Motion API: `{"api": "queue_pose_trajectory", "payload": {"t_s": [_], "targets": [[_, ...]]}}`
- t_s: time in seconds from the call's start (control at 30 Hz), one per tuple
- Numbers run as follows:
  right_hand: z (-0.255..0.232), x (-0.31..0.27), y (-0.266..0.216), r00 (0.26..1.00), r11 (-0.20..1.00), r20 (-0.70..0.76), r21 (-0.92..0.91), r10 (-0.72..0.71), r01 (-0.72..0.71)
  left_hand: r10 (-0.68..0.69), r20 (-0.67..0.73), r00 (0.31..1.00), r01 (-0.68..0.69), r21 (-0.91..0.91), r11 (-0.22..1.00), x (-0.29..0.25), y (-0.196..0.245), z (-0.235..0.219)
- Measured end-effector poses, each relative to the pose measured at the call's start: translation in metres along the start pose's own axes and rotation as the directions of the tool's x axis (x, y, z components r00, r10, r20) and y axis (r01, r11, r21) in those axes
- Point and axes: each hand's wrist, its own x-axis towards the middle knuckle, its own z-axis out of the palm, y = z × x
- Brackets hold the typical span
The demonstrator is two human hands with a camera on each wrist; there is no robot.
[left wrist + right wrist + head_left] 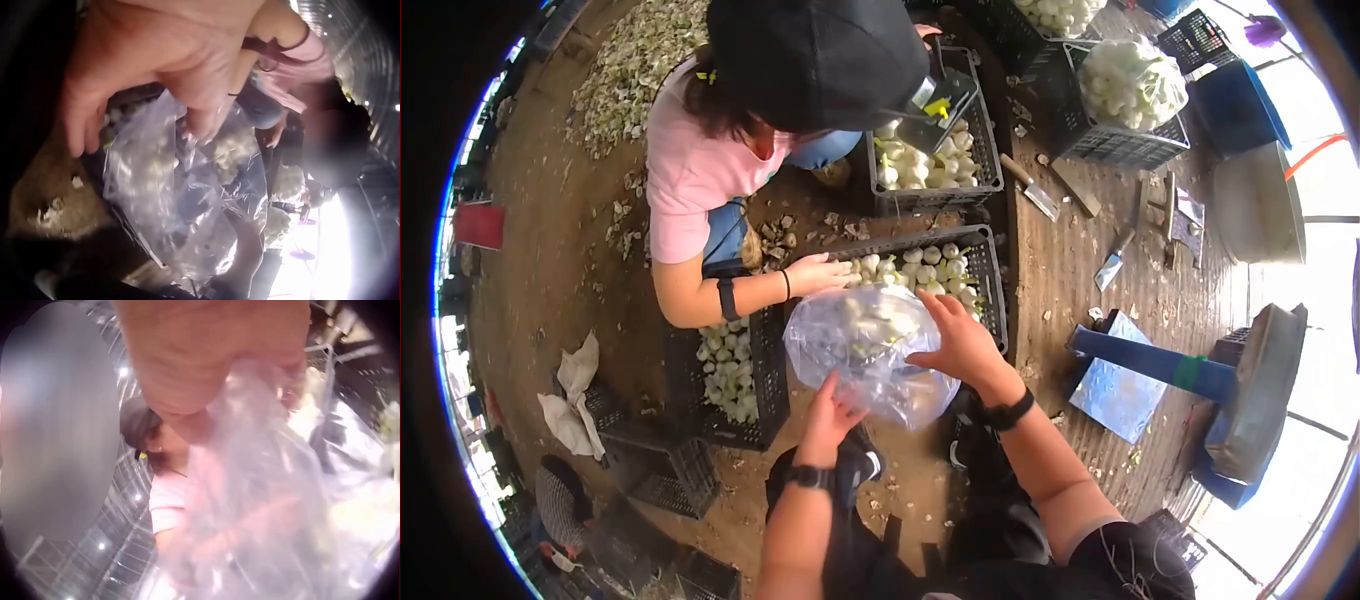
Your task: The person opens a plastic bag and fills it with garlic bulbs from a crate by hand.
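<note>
A clear plastic bag (pixel 830 345) spreads over the near side of a black crate of garlic bulbs (pixel 940 262); pale bulbs show through the plastic. My right hand (pixel 960 345) holds the bag's right side, with plastic bunched between thumb and fingers in the right wrist view. At its near left edge my left hand (pixel 832 420) touches the plastic, its fingers (pixel 81 125) straight and well apart from the thumb. Across from me, another person's hand (pixel 815 275) reaches to the bag's far edge, over the garlic.
More garlic fills a left crate (pixel 772 400) and a far crate (pixel 890 203). A stuffed bag of garlic (pixel 1135 85) stands in a crate at upper right. Knives (pixel 1032 188) lie on the wooden boards at right, near a scale with a blue post (pixel 1150 365). The other person crouches opposite.
</note>
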Motion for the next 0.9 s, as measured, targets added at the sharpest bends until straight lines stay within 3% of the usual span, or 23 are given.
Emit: {"api": "queue_pose_trajectory", "payload": {"t_s": [0.1,0.2,0.27,0.3,0.33,0.4,0.47,0.63,0.73,0.77,0.9], "targets": [[0.002,0.015,-0.016,0.982,0.970,0.148,-0.230,0.117,-0.081,0.100,0.063,0.993,-0.101,0.010,0.995,0.062,-0.036,-0.018],[0.029,0.037,0.000,0.945,0.910,0.146,-0.345,0.292,-0.228,0.222,-0.043,0.974,-0.226,-0.127,0.966,0.082,-0.055,-0.010],[0.043,0.043,0.019,0.948,0.939,0.145,-0.245,0.283,-0.243,0.210,-0.157,0.965,-0.226,-0.097,0.969,0.064,-0.051,0.006],[0.050,0.039,0.030,0.963,0.954,0.065,-0.165,0.262,-0.249,0.201,-0.220,0.954,-0.223,-0.081,0.971,0.053,-0.047,0.011],[0.041,0.038,0.025,0.935,0.936,0.117,-0.159,0.335,-0.315,0.188,-0.242,0.952,-0.210,-0.070,0.975,0.040,-0.040,0.019],[0.032,0.039,0.034,0.899,0.895,0.084,-0.173,0.429,-0.411,0.159,-0.277,0.948,-0.177,-0.043,0.983,0.014,-0.027,0.030],[0.031,0.035,0.047,0.925,0.921,-0.050,-0.089,0.377,-0.380,0.210,-0.274,0.939,-0.210,0.030,0.977,0.002,-0.018,0.031],[0.015,0.018,0.016,0.861,0.859,-0.175,0.301,0.477,-0.415,0.345,-0.135,0.929,-0.337,0.076,0.938,-0.032,0.005,0.026],[0.012,0.007,-0.003,0.863,0.898,-0.248,0.129,0.439,-0.420,0.313,-0.091,0.945,-0.302,0.114,0.946,-0.052,0.020,0.021],[0.008,0.005,-0.009,0.851,0.877,-0.214,0.144,0.479,-0.458,0.269,-0.090,0.959,-0.246,0.207,0.947,-0.054,0.025,0.017],[-0.009,0.009,-0.023,0.824,0.874,-0.301,0.239,0.481,-0.423,0.502,-0.070,0.862,-0.446,0.365,0.817,-0.050,0.021,0.024]]}}
